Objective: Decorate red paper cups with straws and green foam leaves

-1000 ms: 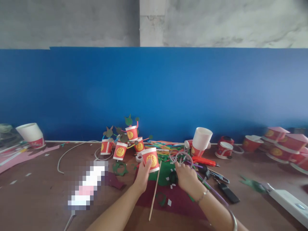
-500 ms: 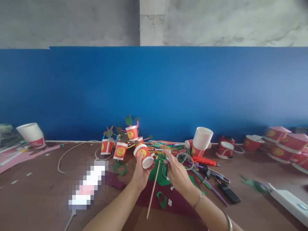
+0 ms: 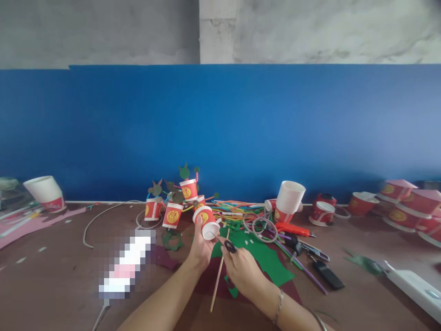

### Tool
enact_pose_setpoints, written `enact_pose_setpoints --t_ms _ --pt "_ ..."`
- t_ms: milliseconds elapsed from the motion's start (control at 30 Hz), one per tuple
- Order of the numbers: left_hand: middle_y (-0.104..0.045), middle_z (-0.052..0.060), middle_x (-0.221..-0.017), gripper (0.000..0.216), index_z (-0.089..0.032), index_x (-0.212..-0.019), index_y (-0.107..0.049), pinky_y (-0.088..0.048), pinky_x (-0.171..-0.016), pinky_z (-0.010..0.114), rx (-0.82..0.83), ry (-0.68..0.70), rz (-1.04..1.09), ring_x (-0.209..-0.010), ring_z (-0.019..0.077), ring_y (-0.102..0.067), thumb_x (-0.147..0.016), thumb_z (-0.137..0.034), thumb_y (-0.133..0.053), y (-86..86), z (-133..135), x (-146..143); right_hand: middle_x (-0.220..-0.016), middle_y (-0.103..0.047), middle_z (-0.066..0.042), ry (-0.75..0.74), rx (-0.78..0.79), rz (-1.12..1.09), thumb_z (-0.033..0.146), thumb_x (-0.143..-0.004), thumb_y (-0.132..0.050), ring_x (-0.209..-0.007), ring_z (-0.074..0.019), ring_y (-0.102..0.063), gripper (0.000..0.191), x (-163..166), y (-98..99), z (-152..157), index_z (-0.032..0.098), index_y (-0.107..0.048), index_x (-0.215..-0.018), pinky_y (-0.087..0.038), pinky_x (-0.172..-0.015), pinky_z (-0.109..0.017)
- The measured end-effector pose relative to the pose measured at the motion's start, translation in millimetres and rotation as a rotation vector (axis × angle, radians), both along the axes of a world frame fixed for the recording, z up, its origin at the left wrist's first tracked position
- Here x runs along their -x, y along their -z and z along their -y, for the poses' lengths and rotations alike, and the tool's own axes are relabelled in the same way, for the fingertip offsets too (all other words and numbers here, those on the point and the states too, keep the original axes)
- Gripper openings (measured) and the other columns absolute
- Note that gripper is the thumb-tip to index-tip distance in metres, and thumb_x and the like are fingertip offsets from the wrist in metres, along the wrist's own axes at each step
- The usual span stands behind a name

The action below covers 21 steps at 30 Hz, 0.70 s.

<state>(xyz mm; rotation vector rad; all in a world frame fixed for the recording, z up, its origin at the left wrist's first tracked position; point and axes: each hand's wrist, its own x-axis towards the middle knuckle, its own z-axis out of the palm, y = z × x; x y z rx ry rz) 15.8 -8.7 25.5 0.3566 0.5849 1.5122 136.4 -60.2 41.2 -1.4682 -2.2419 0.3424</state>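
My left hand (image 3: 202, 246) is wrapped round a red and white paper cup (image 3: 206, 218), tilted with its white end towards me. In my right hand (image 3: 243, 269) is a pair of scissors (image 3: 230, 247), gripped by the black handles. The blade tips point left and meet the white end of the cup; whether they pierce it I cannot tell. Below my hands lie a thin wooden stick (image 3: 217, 286), green paper (image 3: 272, 259) and dark red paper (image 3: 210, 276). Just behind the held cup stand several cup figures (image 3: 172, 215) with green paper heads.
Coloured pipe cleaners or straws (image 3: 230, 209) are heaped at the back. Stacked white cups (image 3: 290, 197), tape rings (image 3: 264, 230), an orange cutter (image 3: 292, 229) and keys (image 3: 296, 248) lie right. A glue gun (image 3: 409, 285) is far right, a blurred-out phone (image 3: 127, 264) left.
My right hand has moved left and down, bringing the scissors from beside the cup to its white end. My left hand still holds the cup, nearly in place.
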Motion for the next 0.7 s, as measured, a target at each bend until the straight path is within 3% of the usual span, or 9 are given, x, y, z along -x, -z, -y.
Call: enact_pose_setpoints --t_ms 233,433,700 --pt "-0.068 0.002 -0.073 0.046 -0.014 -0.096 -0.061 -0.048 -0.053 0.022 0.009 -0.020 0.019 -0.059 0.0128 -0.061 -0.070 -0.051 -0.069 0.8 -0.5 -0.8 -0.056 -0.064 -0.005 0.008 0.103 -0.081 0.025 -0.095 -0.026 -0.050 -0.0171 -0.061 0.041 0.5 -8.4 2.7 0.012 -0.056 -0.120 -0.040 -0.052 -0.022" --pt "-0.068 0.002 -0.072 0.040 -0.014 -0.096 -0.062 -0.050 -0.055 0.023 0.001 -0.016 0.061 -0.062 0.0136 -0.063 -0.075 -0.047 -0.067 -0.8 0.0 -1.6 -0.058 -0.064 -0.004 0.003 0.109 -0.122 0.025 -0.095 -0.025 -0.049 -0.0156 -0.059 0.041 -0.4 -8.9 2.0 0.013 -0.057 -0.118 -0.039 -0.051 -0.021" --pt "-0.068 0.003 -0.071 0.034 -0.013 -0.095 -0.061 -0.051 -0.058 0.024 0.031 -0.014 0.066 -0.062 0.0137 -0.063 -0.079 -0.044 -0.064 -3.5 -0.7 -2.3 -0.057 -0.065 -0.005 0.029 0.163 -0.116 0.024 -0.095 -0.025 -0.050 -0.0145 -0.062 0.041 1.6 -12.4 2.3 0.011 -0.064 -0.100 -0.040 -0.051 -0.020"
